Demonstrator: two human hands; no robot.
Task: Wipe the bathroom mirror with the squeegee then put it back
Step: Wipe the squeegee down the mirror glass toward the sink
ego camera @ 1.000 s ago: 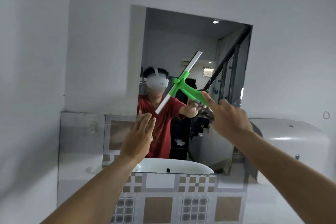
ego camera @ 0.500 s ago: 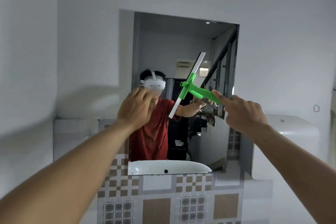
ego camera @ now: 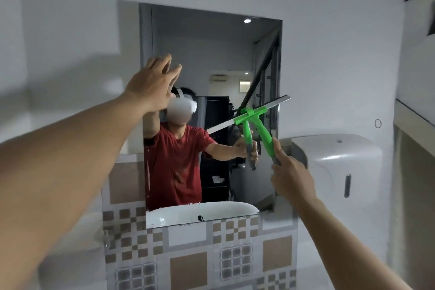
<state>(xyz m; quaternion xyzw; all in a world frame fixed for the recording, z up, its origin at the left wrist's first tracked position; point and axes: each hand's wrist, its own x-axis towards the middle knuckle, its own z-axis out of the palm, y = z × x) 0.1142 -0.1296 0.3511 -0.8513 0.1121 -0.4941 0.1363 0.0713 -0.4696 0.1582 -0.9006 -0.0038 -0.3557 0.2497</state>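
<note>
Right hand [ego camera: 290,175], lower right of centre: closed around grey end of green squeegee [ego camera: 259,122] handle. Blade at right-centre of frame, tilted, higher at right end, lying against right side of mirror [ego camera: 211,54]. Left hand [ego camera: 153,82], upper left of centre: fingers spread, holding nothing, raised at mirror's left edge; contact with glass not determinable. White dispenser [ego camera: 336,165] on wall, right of mirror.
</note>
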